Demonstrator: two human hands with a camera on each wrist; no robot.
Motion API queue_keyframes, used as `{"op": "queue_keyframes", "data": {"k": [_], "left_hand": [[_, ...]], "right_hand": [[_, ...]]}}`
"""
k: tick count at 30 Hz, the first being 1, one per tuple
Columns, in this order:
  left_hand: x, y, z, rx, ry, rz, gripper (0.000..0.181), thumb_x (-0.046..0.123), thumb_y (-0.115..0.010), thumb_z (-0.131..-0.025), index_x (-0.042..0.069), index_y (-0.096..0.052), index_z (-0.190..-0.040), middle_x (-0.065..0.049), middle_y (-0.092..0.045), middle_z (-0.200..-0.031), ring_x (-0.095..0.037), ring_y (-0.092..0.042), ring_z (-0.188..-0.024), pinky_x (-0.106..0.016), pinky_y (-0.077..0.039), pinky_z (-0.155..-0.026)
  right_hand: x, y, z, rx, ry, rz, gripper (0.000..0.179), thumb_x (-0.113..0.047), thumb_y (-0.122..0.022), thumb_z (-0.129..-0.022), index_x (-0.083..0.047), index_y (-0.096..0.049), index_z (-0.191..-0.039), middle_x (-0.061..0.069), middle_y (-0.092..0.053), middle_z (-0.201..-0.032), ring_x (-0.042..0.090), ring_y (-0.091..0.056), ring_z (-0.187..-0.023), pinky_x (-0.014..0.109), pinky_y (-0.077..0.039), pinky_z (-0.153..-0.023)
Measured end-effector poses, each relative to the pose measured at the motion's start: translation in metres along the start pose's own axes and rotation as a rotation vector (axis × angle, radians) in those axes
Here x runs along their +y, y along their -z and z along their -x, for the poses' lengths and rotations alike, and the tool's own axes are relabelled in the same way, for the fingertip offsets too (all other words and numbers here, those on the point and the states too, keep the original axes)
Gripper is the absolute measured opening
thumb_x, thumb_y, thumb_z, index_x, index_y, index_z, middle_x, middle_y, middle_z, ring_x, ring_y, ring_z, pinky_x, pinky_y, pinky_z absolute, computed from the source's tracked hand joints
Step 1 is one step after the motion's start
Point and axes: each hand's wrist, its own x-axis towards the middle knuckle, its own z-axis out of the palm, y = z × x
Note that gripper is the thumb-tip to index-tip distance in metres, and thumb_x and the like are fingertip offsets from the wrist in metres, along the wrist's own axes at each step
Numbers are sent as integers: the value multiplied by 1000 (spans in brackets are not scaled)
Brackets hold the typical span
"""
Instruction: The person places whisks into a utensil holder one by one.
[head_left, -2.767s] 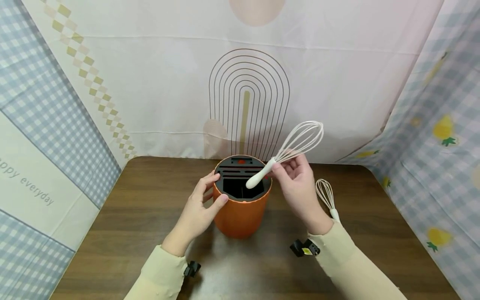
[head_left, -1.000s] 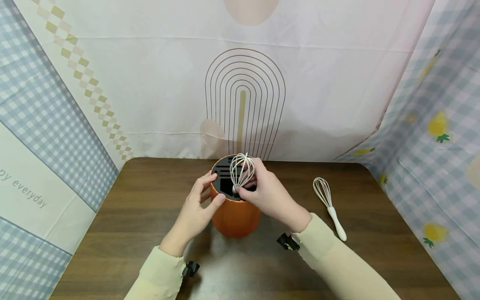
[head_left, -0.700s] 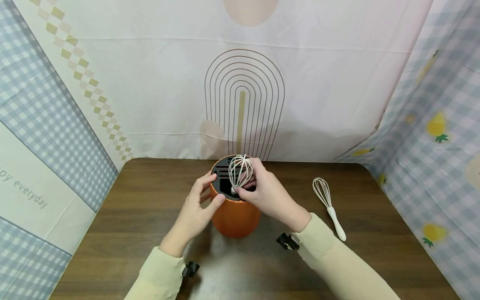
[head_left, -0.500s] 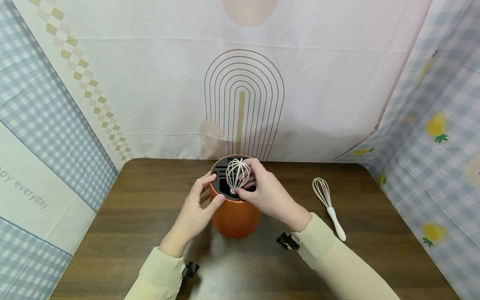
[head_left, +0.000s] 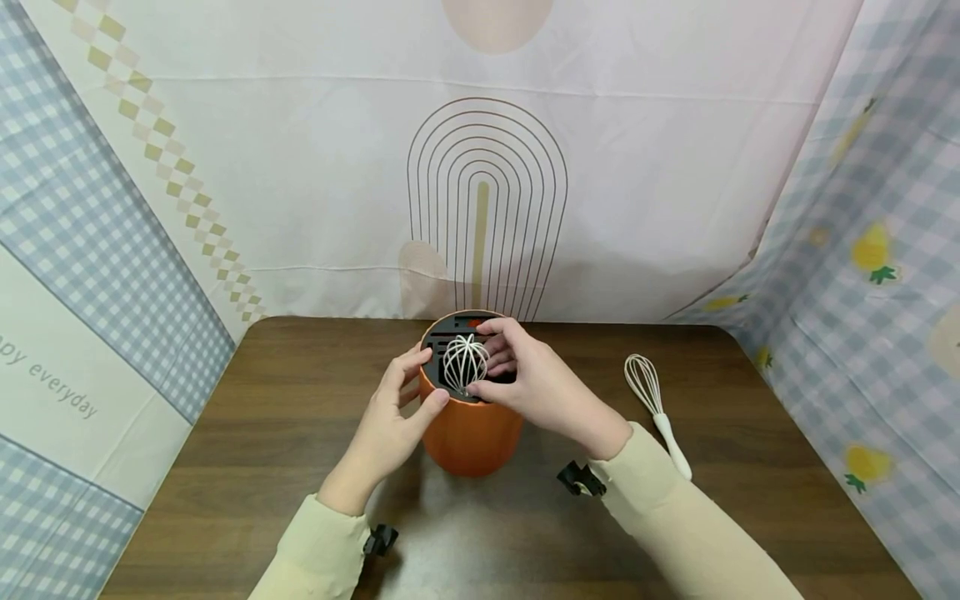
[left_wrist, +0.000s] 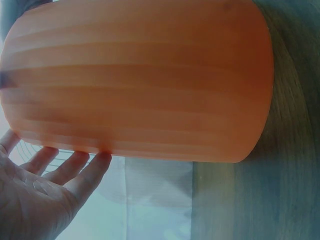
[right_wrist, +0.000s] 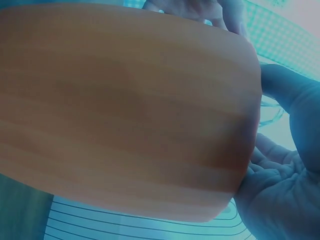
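Whisk (head_left: 465, 367) lowered into orange holder (head_left: 471, 442)

It has just sunk: we see only wires (head_left: 465, 354) above the black insert (head_left: 444, 323), the handle hidden, and judge the insertion nearly complete. Our right hand (head_left: 543, 383), at three o'clock, spreads loosely around the wires, contact unclear; our left hand (head_left: 390, 423), at eight, grips the holder. The left wrist view shows fingertips (left_wrist: 104, 157) on the holder's side, mostly hidden from the head view, which alone shows the second whisk (head_left: 663, 423) at three o'clock.

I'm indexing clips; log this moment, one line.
left hand: touching orange cylindrical holder; right hand: beside white balloon whisk in holder; second white whisk: on brown wooden table
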Motion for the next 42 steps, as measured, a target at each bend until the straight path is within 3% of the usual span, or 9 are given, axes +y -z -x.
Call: {"op": "queue_keyframes", "data": {"k": [10,20,27,34,38,42], "left_hand": [[0,1,1,4,0,4,53,12,-65,-93,6,-41,-141,-14,-29,-154,-34,-42,-132,-58,-40,-101],[-1,2,1,14,-18,6,54,9,-66,-92,4,-42,-140,-16,-30,-153,-34,-43,-131,-58,-41,-100],[1,1,1,14,-16,9,52,9,-66,-92,3,-43,-139,-16,-31,-153,-34,-43,-131,-58,-40,-101],[1,0,1,13,-29,8,52,9,-66,-92,2,-43,-138,-17,-31,-153,-37,-43,-130,-58,-40,-101],[1,1,1,13,-27,8,52,10,-67,-92,1,-44,-138,-16,-31,-153,-35,-43,-131,-57,-40,-101],[1,1,1,4,-22,11,53,11,-67,-92,2,-44,-138,-16,-30,-153,-33,-42,-132,-56,-40,-101]], "right_hand": [[0,2,2,32,43,6,60,-21,-84,-77,-12,-52,-126,-3,-60,-107,11,-61,-95,25,-52,-85],[3,8,6,108,125,-13,55,-19,-83,-78,-8,-54,-124,7,-62,-111,18,-62,-95,30,-52,-85],[11,22,14,217,181,4,58,-14,-82,-79,-13,-52,-128,10,-60,-117,23,-60,-102,39,-53,-86],[9,45,35,301,70,21,66,-5,-78,-81,-4,-43,-137,12,-53,-128,33,-56,-107,49,-51,-87],[41,57,46,320,-18,39,68,-10,-78,-83,-8,-41,-140,11,-53,-126,30,-56,-106,49,-50,-86],[88,70,62,327,-116,119,71,-24,-78,-84,-18,-39,-143,3,-53,-126,19,-56,-103,39,-51,-85]]}}
